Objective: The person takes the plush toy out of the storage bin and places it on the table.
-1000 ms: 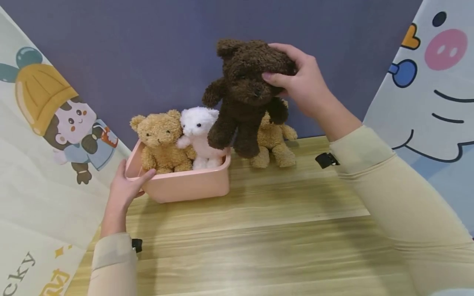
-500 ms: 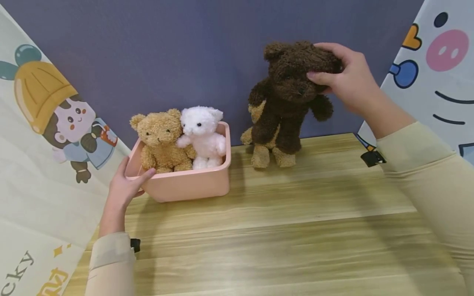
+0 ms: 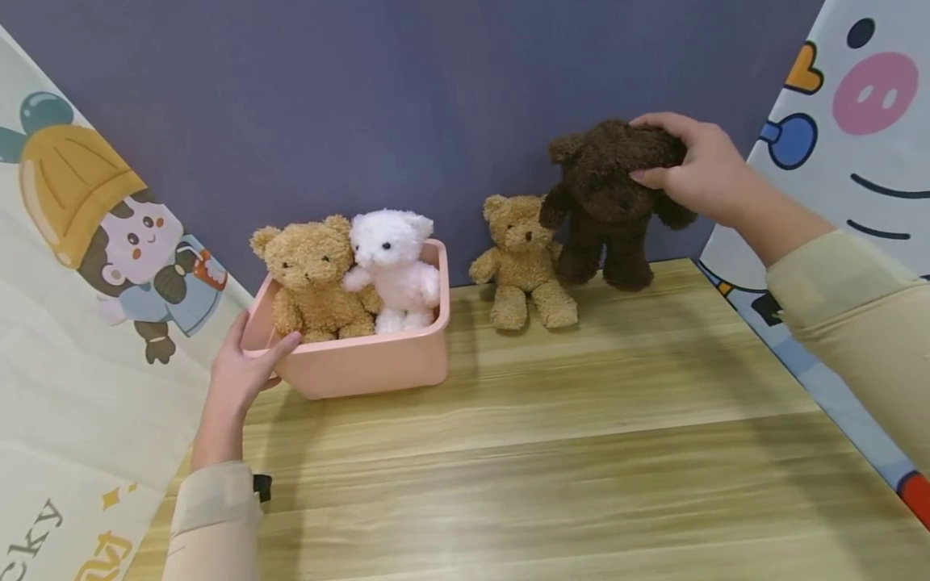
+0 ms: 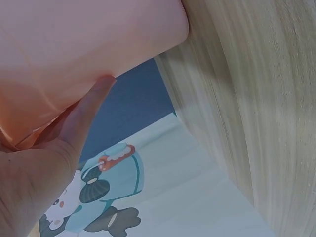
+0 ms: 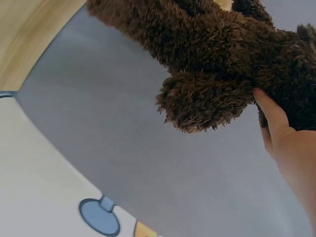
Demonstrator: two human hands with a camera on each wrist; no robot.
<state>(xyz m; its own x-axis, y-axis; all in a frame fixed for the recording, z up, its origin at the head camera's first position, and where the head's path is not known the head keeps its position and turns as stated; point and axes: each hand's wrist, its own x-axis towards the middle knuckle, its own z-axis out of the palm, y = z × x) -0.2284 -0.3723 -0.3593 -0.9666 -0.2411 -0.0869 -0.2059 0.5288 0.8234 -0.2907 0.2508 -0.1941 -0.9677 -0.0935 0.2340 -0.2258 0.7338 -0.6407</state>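
My right hand (image 3: 701,165) grips the side of the head of a dark brown teddy bear (image 3: 606,186), thumb in front. The bear hangs upright by the back wall, its feet at or just above the table's back edge; contact is hard to tell. In the right wrist view the thumb presses into the brown fur (image 5: 212,44). My left hand (image 3: 243,363) holds the left front corner of a pink bin (image 3: 370,363), thumb over the rim. Inside sit a tan teddy bear (image 3: 312,274) and a white plush toy (image 3: 395,274). The left wrist view shows the bin's wall (image 4: 98,39) above the thumb.
A smaller tan teddy bear (image 3: 525,258) sits against the dark blue wall (image 3: 327,105), between the bin and the brown bear. Printed cloth panels (image 3: 872,202) flank the wooden table (image 3: 508,468) on both sides.
My right hand has carried the brown bear rightward past the small tan bear, then lowered it, uncovering the small bear. The left hand and the bin have stayed in place.
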